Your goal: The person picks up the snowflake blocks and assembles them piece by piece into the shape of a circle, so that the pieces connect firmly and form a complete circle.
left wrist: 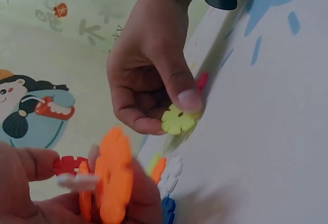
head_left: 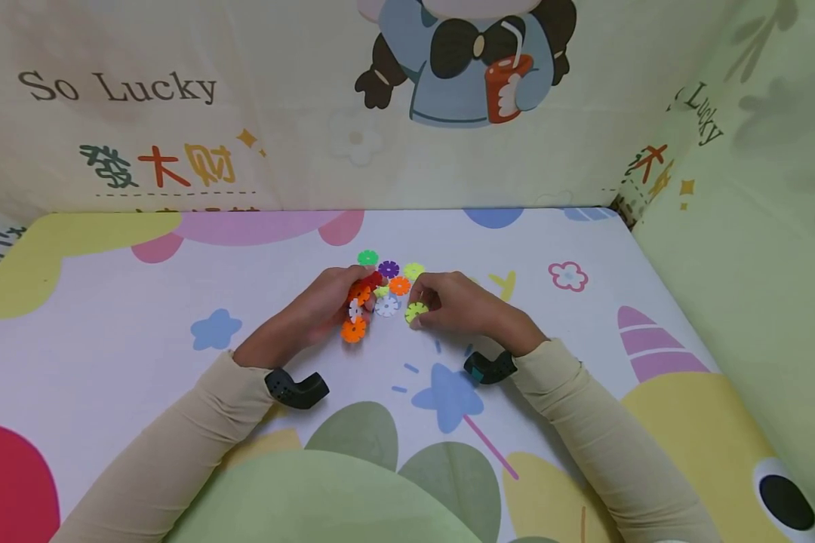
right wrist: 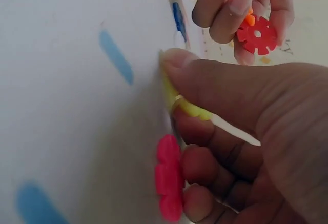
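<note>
The sleeved forearms (head_left: 176, 445) slant in from about seven and five o'clock. The left hand (head_left: 333, 298) holds linked flower discs (head_left: 354, 330), likely light and stiff, best supported at their joints. At their three o'clock, the right hand (head_left: 458, 302) pinches a yellow-green disc (head_left: 416, 311), probably slick, sensibly gripped by its rim. Blur hides whether a pink disc (right wrist: 169, 178) touches that hand.

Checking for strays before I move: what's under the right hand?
Beneath the right hand, a pink disc shows close to the fingers. Anything farther under is covered by the hand.
</note>
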Motion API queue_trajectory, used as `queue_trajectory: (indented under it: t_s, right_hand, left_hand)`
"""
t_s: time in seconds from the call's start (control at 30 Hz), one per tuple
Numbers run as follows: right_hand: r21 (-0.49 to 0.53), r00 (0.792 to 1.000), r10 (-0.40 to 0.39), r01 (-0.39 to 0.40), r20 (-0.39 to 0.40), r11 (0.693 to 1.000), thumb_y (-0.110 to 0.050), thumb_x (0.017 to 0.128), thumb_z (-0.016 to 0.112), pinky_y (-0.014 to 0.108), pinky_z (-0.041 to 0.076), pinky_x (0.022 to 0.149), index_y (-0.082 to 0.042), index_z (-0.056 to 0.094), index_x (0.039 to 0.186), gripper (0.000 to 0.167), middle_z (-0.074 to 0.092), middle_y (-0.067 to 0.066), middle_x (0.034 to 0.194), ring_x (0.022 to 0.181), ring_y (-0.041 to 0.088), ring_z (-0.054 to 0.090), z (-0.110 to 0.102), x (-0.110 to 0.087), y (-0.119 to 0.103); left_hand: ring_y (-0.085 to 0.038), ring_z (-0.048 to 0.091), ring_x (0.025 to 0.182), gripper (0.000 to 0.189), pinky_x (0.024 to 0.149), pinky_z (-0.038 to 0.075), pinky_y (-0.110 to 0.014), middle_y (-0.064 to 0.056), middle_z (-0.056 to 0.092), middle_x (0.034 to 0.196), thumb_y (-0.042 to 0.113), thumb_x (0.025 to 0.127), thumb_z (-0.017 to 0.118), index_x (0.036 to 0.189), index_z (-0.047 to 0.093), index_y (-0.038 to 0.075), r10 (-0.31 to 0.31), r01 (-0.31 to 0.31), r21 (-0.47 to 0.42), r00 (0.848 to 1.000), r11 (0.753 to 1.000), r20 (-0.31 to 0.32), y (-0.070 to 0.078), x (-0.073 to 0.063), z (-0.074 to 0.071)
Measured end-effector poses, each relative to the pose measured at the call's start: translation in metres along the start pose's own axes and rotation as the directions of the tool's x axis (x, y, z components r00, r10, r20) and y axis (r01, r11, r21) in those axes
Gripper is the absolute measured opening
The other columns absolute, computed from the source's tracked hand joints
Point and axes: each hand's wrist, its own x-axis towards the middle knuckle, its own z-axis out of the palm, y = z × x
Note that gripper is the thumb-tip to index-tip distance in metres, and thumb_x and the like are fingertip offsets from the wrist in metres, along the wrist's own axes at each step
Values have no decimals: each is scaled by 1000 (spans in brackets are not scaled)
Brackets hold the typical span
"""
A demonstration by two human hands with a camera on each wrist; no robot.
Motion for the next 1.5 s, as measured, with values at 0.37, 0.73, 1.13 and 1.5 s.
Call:
queue_trajectory:
  t_s: [0.37,0.73,1.13,1.5]
  right_hand:
    - [32,992,-37,41,-124,999,-7,90,70,26,47,65,-7,72,115,25,68,4,95,77,19,54,-1,0,4]
    - [244,950,-25,105,-312,964,-8,89,71,29,55,68,-6,72,112,23,70,3,88,75,17,64,-2,-3,0]
    - [323,947,3,107,-323,940,-9,89,71,30,57,69,-6,73,106,17,72,4,88,78,18,69,-2,-3,-2]
    - [393,952,-7,134,-307,910,-10,90,71,31,57,68,-4,73,106,17,72,6,89,75,27,68,-1,-1,-4]
  left_hand:
    - [-13,47,53,42,48,39,-17,-7,52,80,34,104,38,122,56,0,-38,37,35,999,999,25,0,0,3]
    - [-12,45,54,41,51,37,-19,-5,51,78,34,103,38,117,58,1,-57,55,117,998,992,12,1,-1,6]
    - [-16,51,60,40,56,45,-21,-8,54,81,33,104,41,114,58,-1,-43,39,122,999,992,30,1,-2,10]
    - [-16,52,64,39,58,46,-20,-11,56,84,31,103,43,116,58,-3,-22,15,134,998,991,54,0,-3,10]
